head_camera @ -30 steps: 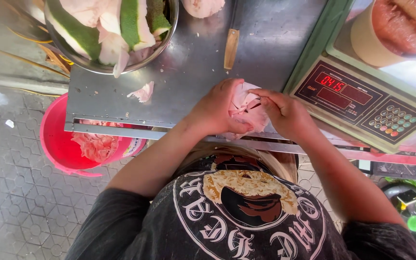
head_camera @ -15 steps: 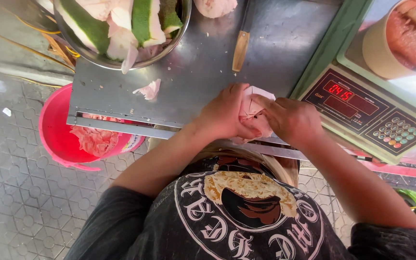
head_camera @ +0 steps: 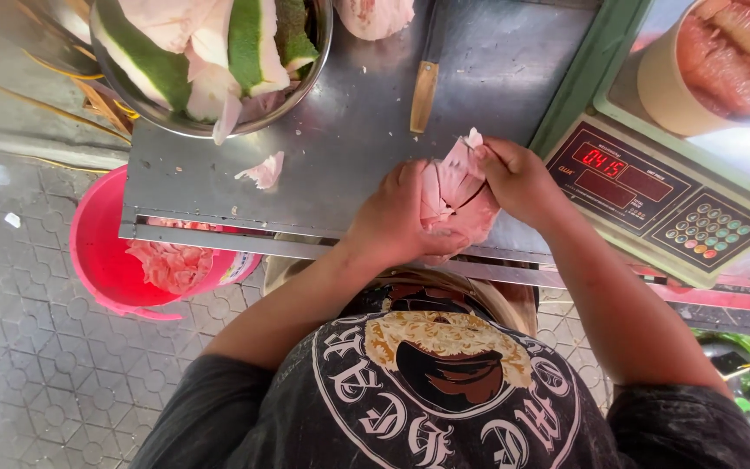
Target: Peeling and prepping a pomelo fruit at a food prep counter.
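Both my hands hold a pink pomelo segment (head_camera: 466, 208) over the near edge of a steel table (head_camera: 349, 130). My left hand (head_camera: 392, 217) cups it from the left and below. My right hand (head_camera: 518, 178) pinches a strip of pale membrane at the segment's top and lifts it away from the flesh. A knife with a wooden handle (head_camera: 424, 91) lies on the table just beyond my hands.
A steel bowl (head_camera: 210, 61) of green-and-white pomelo rind sits at the table's far left. A scrap of pith (head_camera: 264, 169) lies on the table. A pink bucket (head_camera: 132, 252) of peelings stands on the paved floor. A digital scale (head_camera: 670, 200) carries a tub of peeled fruit (head_camera: 713, 61) at right.
The hands have opened the segment up: my right hand now pulls a strip of membrane upward, and more pink flesh shows between the hands.
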